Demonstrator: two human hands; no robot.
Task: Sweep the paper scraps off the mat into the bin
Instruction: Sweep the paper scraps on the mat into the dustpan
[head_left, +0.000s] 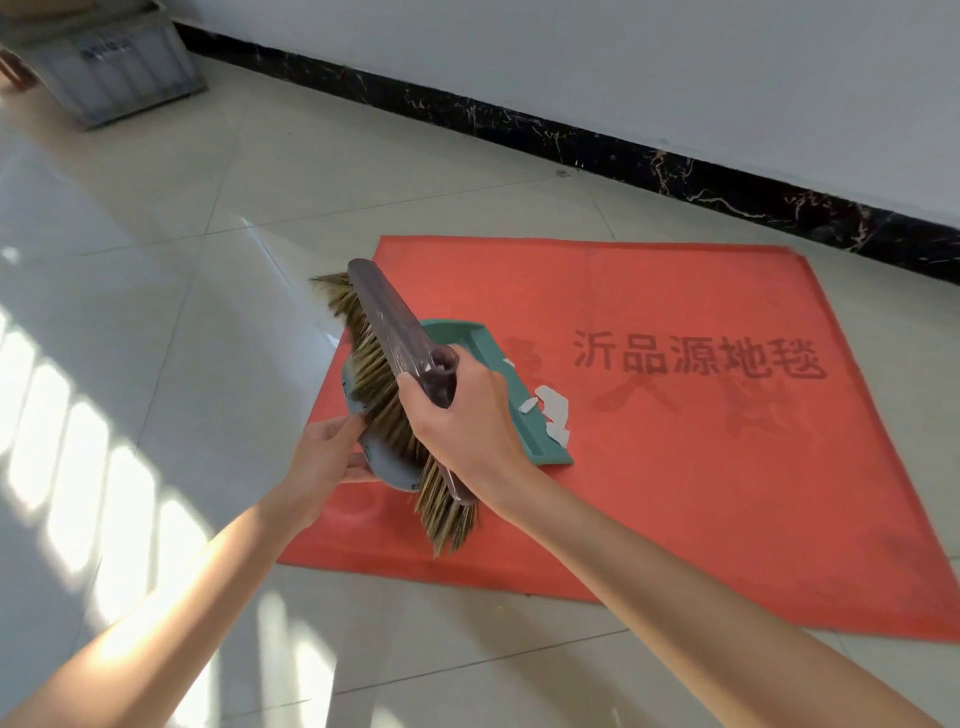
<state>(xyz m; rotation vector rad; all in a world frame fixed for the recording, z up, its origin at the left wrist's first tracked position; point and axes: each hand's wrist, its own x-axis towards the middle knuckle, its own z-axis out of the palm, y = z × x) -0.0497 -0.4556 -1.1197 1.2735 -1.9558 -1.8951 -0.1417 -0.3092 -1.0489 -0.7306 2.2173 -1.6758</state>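
A red mat (675, 467) with dark printed characters lies on the tiled floor. On its left part sits a green dustpan (519, 431), its lip facing right. White paper scraps (553, 410) lie at that lip, some on the pan, some on the mat. My right hand (462, 415) grips the socket of a brown broom head (389, 322) with tan bristles, held over the dustpan. My left hand (324, 452) holds the dustpan's grey rear edge, fingers curled on it. No bin is clearly in view.
A grey ribbed plastic crate (104, 67) stands at the far left by the wall. A black marble skirting (571, 135) runs along the white wall behind the mat. Pale floor tiles (156, 338) with sun patches surround the mat.
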